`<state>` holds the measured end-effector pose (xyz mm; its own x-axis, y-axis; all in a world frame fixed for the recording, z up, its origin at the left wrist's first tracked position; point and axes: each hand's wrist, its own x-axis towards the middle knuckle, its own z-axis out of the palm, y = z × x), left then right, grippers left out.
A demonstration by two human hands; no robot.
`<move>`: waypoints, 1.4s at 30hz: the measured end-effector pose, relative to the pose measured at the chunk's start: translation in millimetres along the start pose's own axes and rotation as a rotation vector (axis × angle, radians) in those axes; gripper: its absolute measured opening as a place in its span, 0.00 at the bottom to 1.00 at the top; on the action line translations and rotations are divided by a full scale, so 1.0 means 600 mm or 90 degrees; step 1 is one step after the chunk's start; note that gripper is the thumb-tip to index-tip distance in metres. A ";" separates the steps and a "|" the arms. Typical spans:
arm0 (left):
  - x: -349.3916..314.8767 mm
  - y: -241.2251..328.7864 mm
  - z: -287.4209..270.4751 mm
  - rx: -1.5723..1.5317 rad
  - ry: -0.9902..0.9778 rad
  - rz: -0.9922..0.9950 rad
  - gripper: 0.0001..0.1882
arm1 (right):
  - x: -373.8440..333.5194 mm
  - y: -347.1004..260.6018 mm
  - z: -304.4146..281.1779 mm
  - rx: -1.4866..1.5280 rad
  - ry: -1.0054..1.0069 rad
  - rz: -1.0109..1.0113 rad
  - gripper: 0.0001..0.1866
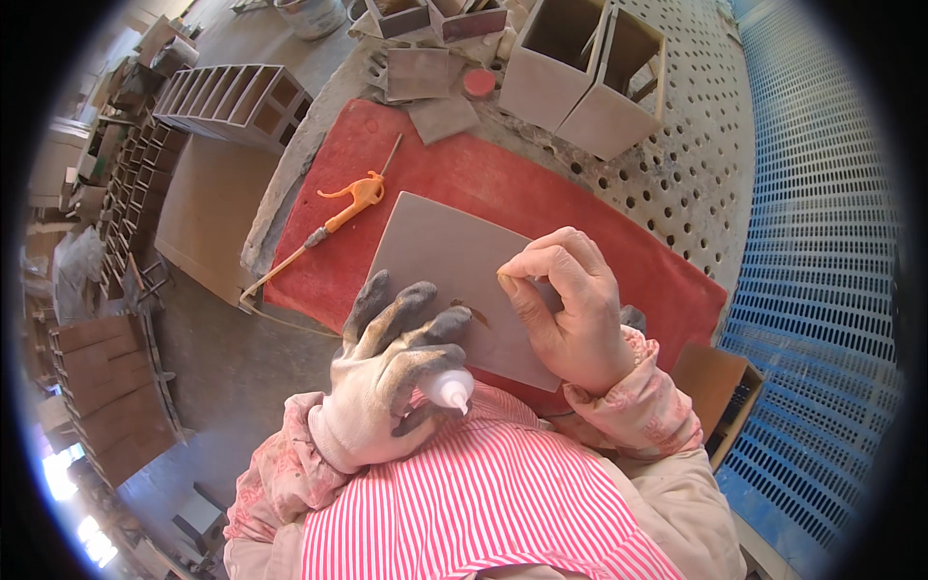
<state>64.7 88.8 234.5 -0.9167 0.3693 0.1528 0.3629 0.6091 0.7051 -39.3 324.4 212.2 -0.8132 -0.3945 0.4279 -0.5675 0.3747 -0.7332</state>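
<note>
A flat grey rectangular panel point(440, 242) lies on the red mat in front of me. My left hand point(372, 391), in a white glove with darkened fingertips, has its fingers stretched over the panel's near left part. Tucked in its palm is a small white squeeze bottle point(448, 389), its pointed nozzle facing me. Above the panel's right side is my bare right hand point(578, 314), thumb and forefinger pinched together; anything between them is too small to make out. Between the hands, a small brown mark or chip point(474, 312) shows on the panel.
An orange air blow gun point(362, 193) with a hose rests on the red mat point(333, 164), left of the panel. Grey open boxes point(556, 82), loose plates point(420, 72) and a red round lid point(478, 83) sit farther back on the perforated tabletop point(706, 174). Blue slatted surface point(822, 242) lies right.
</note>
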 end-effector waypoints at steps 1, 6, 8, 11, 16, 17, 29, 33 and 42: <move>0.001 0.000 0.000 -0.006 0.008 0.024 0.31 | -0.001 0.000 0.000 0.007 0.005 0.006 0.06; 0.004 0.001 0.002 0.001 0.009 -0.019 0.31 | 0.000 0.002 -0.002 0.016 0.009 0.002 0.06; 0.005 0.004 0.003 0.031 0.028 -0.032 0.31 | 0.000 0.003 -0.002 0.013 0.011 0.005 0.06; 0.002 0.010 0.002 -0.033 -0.025 -0.050 0.31 | -0.001 0.005 -0.001 0.011 0.013 0.001 0.06; -0.008 0.001 0.001 -0.016 -0.044 -0.019 0.30 | 0.000 0.005 -0.002 0.001 0.010 -0.016 0.06; -0.010 -0.004 0.002 0.012 -0.021 -0.028 0.30 | 0.001 0.005 -0.003 -0.006 -0.001 -0.019 0.06; -0.071 -0.036 0.001 -0.054 0.148 -0.049 0.33 | 0.013 -0.022 0.006 -0.150 -0.167 -0.146 0.08; -0.067 -0.035 0.000 -0.036 0.147 -0.044 0.33 | 0.014 -0.021 0.012 -0.157 -0.146 -0.159 0.07; -0.024 0.000 -0.004 -0.004 -0.028 -0.026 0.30 | 0.006 -0.010 0.004 -0.003 -0.046 0.003 0.05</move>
<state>77.7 81.6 234.0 -0.9226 0.3741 0.0936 0.3240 0.6205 0.7141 -38.4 318.7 216.8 -0.8046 -0.4526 0.3844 -0.5643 0.3811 -0.7323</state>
